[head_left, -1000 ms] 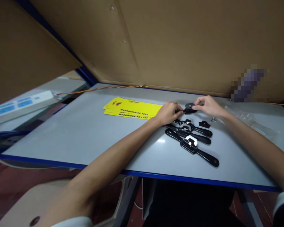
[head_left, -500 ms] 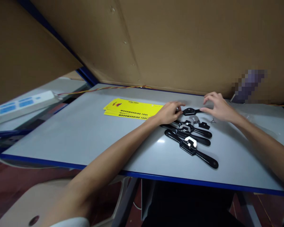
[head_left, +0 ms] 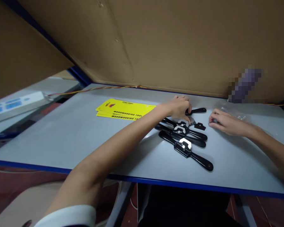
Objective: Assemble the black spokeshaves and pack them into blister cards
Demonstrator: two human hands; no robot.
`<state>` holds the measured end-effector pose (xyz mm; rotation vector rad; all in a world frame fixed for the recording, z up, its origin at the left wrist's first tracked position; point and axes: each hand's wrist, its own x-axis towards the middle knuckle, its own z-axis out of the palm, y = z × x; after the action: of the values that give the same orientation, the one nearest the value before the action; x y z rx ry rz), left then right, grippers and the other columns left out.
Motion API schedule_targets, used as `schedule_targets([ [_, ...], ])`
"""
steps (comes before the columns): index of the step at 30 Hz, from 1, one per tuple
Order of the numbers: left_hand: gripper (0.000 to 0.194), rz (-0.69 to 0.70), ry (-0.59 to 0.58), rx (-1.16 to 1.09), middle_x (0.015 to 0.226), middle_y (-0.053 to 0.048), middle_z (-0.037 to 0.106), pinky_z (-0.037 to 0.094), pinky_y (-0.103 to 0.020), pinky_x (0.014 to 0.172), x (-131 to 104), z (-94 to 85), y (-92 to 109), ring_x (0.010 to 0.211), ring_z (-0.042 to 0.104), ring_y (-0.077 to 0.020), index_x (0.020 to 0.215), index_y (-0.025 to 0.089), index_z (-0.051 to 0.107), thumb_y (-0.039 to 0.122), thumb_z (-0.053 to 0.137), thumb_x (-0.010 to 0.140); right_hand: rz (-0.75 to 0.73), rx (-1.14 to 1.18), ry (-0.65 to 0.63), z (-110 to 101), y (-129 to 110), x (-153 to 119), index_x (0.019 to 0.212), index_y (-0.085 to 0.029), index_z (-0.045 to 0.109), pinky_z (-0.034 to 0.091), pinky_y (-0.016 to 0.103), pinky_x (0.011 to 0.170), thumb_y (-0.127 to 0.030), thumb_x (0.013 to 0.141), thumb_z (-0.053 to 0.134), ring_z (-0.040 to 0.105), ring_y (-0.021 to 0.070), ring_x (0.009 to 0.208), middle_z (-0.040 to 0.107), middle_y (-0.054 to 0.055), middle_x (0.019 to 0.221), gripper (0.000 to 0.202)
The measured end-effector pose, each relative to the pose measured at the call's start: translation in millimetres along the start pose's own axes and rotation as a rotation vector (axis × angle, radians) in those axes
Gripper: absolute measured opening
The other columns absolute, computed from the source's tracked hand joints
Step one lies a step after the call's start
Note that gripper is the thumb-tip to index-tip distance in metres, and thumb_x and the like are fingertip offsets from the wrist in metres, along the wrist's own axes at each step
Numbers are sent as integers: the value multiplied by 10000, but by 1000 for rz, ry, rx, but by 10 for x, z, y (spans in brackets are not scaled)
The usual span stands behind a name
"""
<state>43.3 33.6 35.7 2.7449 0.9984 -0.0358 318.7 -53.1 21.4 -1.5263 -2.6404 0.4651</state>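
Note:
My left hand [head_left: 178, 107] is over the farthest black spokeshave body [head_left: 198, 110], hiding its middle and left handle. Its thumb reaches down to a loose silver blade [head_left: 192, 121], apart from the fingers; whether it grips the blade is unclear. To the right, my right hand [head_left: 223, 122] is closed in a pinch on a small metal screw [head_left: 209, 123], mostly covered by the fingertips. Between the hands lies a loose black cap plate [head_left: 200, 126]. Nearer me rest three spokeshaves with silver blades fitted, the closest spokeshave [head_left: 186, 149] lying slightly apart from the other two.
Yellow printed cards [head_left: 125, 109] lie stacked left of the tools. Clear plastic packaging [head_left: 239, 115] is behind my right hand, near a blurred purple object [head_left: 246, 85]. A cardboard wall [head_left: 168, 47] closes the back. A power strip [head_left: 19, 104] sits at the left.
My left hand has moved right over the far spokeshave, its thumb now at the loose blade. My right hand has left that spokeshave's handle and come down to pinch the screw.

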Motion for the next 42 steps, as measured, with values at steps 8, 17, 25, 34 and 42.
schedule_targets([
  [8, 401, -23, -121, 8, 1115, -100, 772, 453, -318, 864, 169, -1, -2, 1097, 643, -287, 1031, 225, 841, 471, 881, 717, -139, 36, 375, 38, -136, 47, 905, -234, 675, 512, 483, 891, -407, 992, 573, 581, 295, 1012, 608, 129, 1097, 218],
  [17, 445, 131, -218, -211, 991, -33, 757, 386, -286, 748, 51, -126, 68, 822, 643, -181, 1213, 233, 782, 332, 815, 781, -46, 364, 445, 78, -214, 63, 903, -231, 700, 503, 375, 666, -464, 952, 648, 616, 195, 738, 706, 92, 1031, 243],
  [25, 334, 160, -209, -174, 807, 8, 659, 332, -280, 675, 145, -72, 19, 707, 545, -150, 1052, 215, 768, 341, 848, 753, 112, 554, 126, 134, -296, 55, 1078, -264, 479, 515, 394, 721, -381, 953, 581, 679, 233, 751, 726, 44, 894, 199],
  [34, 415, 130, -202, -184, 914, -24, 688, 365, -281, 699, 141, -16, -8, 770, 582, -160, 1083, 197, 783, 403, 875, 734, 149, 138, 7, 133, -551, 47, 1169, -211, 555, 429, 407, 794, -420, 1028, 411, 612, 273, 838, 678, 97, 919, 290],
  [42, 345, 129, -186, -182, 842, -11, 711, 369, -298, 690, 148, -61, 15, 750, 589, -173, 974, 214, 805, 380, 877, 679, 92, 253, -120, -8, -350, 185, 1030, -249, 581, 384, 353, 616, -441, 918, 623, 531, 205, 623, 597, -5, 696, 226],
])
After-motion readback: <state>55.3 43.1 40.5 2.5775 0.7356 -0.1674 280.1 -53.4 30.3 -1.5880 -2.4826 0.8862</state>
